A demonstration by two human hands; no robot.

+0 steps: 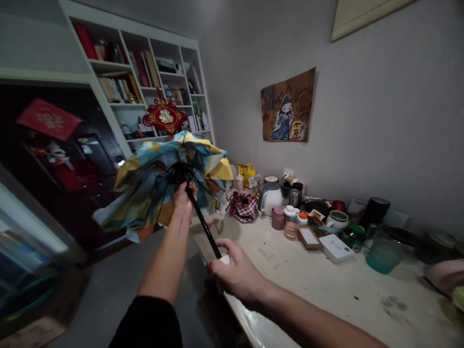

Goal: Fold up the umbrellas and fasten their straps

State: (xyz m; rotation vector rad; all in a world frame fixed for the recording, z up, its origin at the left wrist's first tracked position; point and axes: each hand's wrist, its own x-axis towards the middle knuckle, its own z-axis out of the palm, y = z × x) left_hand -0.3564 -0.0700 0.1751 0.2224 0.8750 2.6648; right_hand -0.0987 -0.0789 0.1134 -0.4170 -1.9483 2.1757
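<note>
Umbrella (161, 186): held in the air off the left edge of the white table (275, 278), partly spread; its blue, yellow and orange canopy sags in loose folds, the dark ribs on the underside showing, and its black shaft (203, 221) slants down toward the table's edge, ending in a white handle (225, 260).
Brown poster: a sheet with a robed cartoon figure (284, 118), on the wall above the table's back.
Electric kettle: white with grey (271, 198), standing toward the table's back.
Checked drawstring bag: red, white and dark (247, 211), at the table's far left part, with small items at its mouth.
Left hand: closed around the upper shaft (183, 198), just below the gathered ribs, beyond the table's left edge.
Right hand: curled around the white handle (237, 275), over the table's left edge; its far fingertips are partly hidden, so I cannot tell exactly how they wrap.
White box: flat (336, 249), lying toward the table's right.
Cardboard tray: brown with a white inside (309, 238), just beside the white box on the table.
Mug: pale outside, green inside (337, 221), behind the boxes on the table.
Pink jar: lidded (278, 219), in front of the kettle on the table.
</note>
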